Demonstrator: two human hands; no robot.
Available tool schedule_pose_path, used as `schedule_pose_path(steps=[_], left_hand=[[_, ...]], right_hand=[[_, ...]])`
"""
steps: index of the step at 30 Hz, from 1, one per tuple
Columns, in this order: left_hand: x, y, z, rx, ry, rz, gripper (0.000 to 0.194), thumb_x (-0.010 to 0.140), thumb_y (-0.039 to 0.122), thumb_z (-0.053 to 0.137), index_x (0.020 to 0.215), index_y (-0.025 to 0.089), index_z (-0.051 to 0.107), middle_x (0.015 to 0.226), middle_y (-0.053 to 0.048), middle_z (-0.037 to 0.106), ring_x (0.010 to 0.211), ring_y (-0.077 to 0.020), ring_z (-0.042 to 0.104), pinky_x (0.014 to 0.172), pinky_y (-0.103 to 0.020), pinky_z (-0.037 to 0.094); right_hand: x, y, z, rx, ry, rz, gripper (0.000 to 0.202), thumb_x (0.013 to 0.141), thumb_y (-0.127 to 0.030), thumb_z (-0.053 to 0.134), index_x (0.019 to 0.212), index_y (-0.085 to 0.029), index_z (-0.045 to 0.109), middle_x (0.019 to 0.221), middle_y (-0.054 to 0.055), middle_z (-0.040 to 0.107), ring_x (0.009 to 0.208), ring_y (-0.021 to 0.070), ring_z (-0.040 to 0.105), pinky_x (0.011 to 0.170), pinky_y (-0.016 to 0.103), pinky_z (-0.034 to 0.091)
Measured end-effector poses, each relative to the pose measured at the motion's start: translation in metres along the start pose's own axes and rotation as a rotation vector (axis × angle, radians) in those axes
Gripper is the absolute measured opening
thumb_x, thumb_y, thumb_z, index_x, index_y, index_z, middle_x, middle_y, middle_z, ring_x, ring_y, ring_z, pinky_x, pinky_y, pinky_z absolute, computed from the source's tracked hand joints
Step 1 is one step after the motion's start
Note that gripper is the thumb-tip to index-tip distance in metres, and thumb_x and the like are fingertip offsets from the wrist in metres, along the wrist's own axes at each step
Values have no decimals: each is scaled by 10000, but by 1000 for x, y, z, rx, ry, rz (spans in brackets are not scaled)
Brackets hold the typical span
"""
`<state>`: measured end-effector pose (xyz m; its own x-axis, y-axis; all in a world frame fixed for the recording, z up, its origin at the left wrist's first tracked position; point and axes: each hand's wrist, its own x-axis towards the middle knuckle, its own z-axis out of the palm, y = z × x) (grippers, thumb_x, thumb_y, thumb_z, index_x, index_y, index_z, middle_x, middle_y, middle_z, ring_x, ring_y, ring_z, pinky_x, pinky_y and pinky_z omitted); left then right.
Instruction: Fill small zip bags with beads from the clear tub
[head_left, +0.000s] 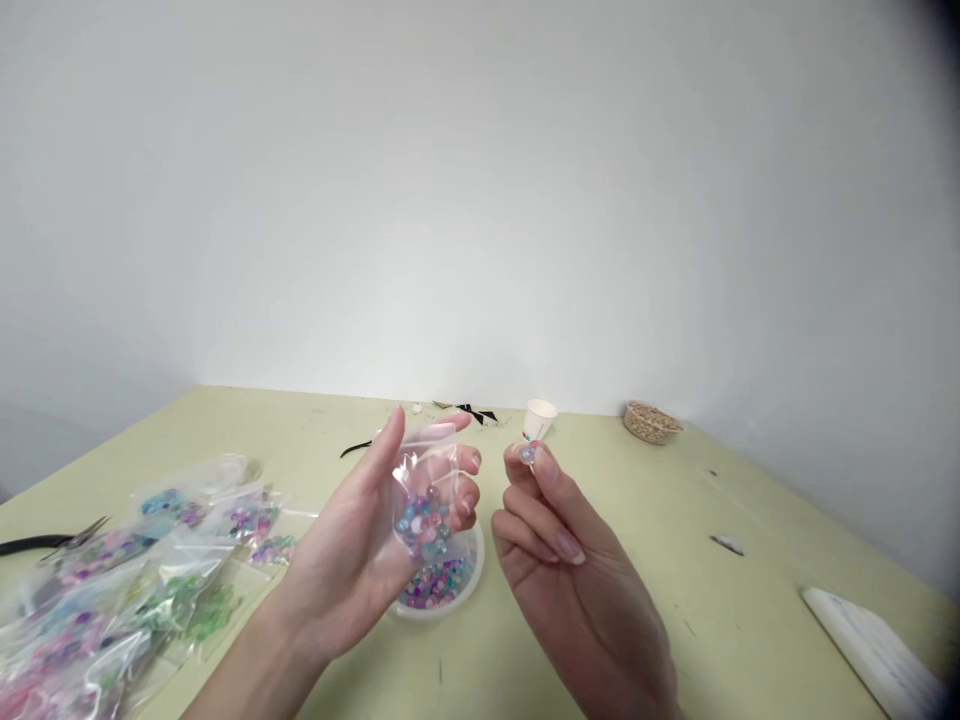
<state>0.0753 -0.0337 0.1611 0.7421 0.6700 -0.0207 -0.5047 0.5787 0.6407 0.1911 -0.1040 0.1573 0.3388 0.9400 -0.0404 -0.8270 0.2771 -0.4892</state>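
Observation:
In my left hand (352,560) a small clear zip bag of beads (425,520) rests against the palm. The fingers curl round its far side, and the thumb points up. The beads in it are blue, pink and purple. My right hand (577,570) pinches a pale purple bead (528,455) between thumb and forefinger, the other fingers folded in. This bead is apart from the bag, to its right. Below the bag stands a round white bowl (478,580) of mixed small beads, partly hidden by my left hand.
Several bead bags (150,600) pile up on the left, beside black-handled pliers (52,540). A white paper cup (540,418) and a tub of brown grains (651,424) stand at the back. Black scraps (478,413) lie near the wall. A white pad (870,650) lies at right.

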Motion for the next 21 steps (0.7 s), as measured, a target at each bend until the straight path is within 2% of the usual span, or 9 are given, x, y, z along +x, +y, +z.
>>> schedule_pose_path(steps=[7,13,21], left_hand=[[2,-2,-4,-23,-6,54,545,881,554,350,1228,176,537,864,-83,639,672,-146,598,642,-265,490],[5,-3,-7,-1,13,90,567,861,573,375,1217,168,548,865,-89,644,635,-145,587,601,-259,486],[5,-4,-8,3,-38,90,615,837,620,344,1196,172,566,861,-84,627,621,-143,565,599,-260,481]], right_hand=[[2,0,-2,5,4,-2,206,625,-146,787,671,-152,587,747,-26,609,399,-16,210,378,115,322],[6,3,-5,-59,-58,-19,211,644,-190,786,688,-162,581,754,-19,609,403,-6,183,377,128,306],[6,2,-3,15,10,30,258,576,-153,826,684,-146,592,732,-31,612,390,-26,212,366,106,312]])
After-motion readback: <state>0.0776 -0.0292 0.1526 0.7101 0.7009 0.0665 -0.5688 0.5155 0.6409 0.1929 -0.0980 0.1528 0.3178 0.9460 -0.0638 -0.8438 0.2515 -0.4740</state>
